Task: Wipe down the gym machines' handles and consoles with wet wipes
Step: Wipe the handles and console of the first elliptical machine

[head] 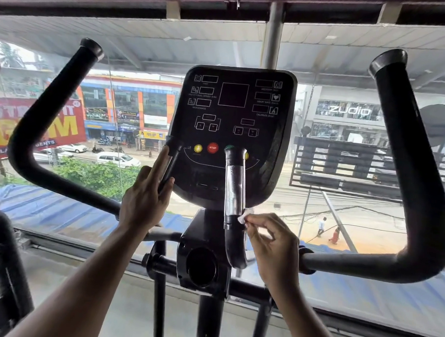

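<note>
A black console (233, 123) with a red STOP button stands at the centre of a gym machine. Two short pulse grips rise in front of it. My left hand (145, 198) rests with straight fingers on the left pulse grip (171, 163). My right hand (271, 244) pinches a small white wet wipe (243, 216) against the lower part of the right pulse grip (234, 184), just under its silver sensor plate. Most of the wipe is hidden by my fingers.
Long black curved handlebars sweep up on the left (47, 125) and right (407, 163). A cup holder (202, 266) sits below the console on the centre post. Part of another machine (1, 255) stands at the left edge. A large window (342, 211) lies behind.
</note>
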Tool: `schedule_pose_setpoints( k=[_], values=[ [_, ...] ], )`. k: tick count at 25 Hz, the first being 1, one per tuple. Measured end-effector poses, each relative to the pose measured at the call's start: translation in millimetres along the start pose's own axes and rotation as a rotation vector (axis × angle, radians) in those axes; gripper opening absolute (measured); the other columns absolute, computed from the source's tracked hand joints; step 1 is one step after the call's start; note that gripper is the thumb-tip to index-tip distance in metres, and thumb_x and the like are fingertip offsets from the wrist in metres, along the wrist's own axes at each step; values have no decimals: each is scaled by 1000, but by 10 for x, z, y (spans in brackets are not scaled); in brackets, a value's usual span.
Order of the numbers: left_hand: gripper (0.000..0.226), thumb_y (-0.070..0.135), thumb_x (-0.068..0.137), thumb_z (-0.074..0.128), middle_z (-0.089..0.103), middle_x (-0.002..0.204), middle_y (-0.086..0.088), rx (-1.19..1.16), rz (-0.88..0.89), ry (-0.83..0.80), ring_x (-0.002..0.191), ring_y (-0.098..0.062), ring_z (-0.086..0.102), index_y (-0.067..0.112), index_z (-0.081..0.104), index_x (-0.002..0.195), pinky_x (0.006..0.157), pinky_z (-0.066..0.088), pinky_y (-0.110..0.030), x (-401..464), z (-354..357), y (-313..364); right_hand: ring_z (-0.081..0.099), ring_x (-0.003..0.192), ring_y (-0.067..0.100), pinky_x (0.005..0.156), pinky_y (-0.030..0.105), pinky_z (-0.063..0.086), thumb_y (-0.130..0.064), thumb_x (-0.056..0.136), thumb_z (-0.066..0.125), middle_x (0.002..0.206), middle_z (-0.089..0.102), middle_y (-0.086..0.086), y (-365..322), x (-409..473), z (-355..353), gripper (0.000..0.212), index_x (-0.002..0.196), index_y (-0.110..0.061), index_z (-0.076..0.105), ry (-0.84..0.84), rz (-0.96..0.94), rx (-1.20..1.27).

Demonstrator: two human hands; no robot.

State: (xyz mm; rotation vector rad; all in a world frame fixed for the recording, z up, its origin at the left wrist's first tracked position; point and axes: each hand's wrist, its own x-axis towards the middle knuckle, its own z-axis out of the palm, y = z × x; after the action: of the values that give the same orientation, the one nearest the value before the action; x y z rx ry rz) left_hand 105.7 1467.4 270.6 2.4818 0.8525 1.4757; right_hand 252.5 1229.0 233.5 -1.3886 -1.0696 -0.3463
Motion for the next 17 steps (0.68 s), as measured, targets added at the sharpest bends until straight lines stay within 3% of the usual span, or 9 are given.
schedule_pose_setpoints(
  k=[2,6,10,12,15,17],
  values=[
    [71,35,104,53,58,121,-11,-3,1,-1,78,-43,65,44,15,164,63,50,-43,-3,3,7,70,96,7,74,16,56,6,90,70,97,73,-12,14,-115,-19,20,93,-13,77,-6,14,-1],
    [73,35,104,54,58,122,-11,-6,10,8,79,-42,65,46,13,164,62,51,-42,-9,4,0,68,92,-1,76,9,51,3,89,72,95,73,-10,-130,292,36,17,94,-12,77,11,-60,-87],
    [73,36,104,53,59,122,-11,-9,26,2,77,-41,65,45,13,164,62,56,-45,-1,9,-6,70,93,1,82,26,59,-2,90,72,97,73,-10,-226,1082,161,16,99,-13,78,66,-107,-86],
    [72,37,103,52,58,123,-10,-9,24,-5,75,-41,66,45,13,164,61,56,-45,-3,3,-2,71,93,1,85,29,60,1,89,71,97,73,-10,-212,1246,174,17,99,-11,78,40,-110,-59],
    [71,40,103,51,57,125,-9,-6,-24,-6,80,-46,66,48,14,163,65,55,-50,0,-12,4,71,93,-2,81,21,59,3,90,70,99,73,-8,-226,1174,46,18,102,-10,77,-47,-118,-81],
    [71,40,103,51,57,125,-10,-7,-17,-15,83,-47,66,48,15,163,67,56,-52,4,-7,15,68,96,-6,83,12,53,3,92,70,102,73,-6,-285,1137,-127,18,105,-7,75,-25,-237,-171]
  ],
)
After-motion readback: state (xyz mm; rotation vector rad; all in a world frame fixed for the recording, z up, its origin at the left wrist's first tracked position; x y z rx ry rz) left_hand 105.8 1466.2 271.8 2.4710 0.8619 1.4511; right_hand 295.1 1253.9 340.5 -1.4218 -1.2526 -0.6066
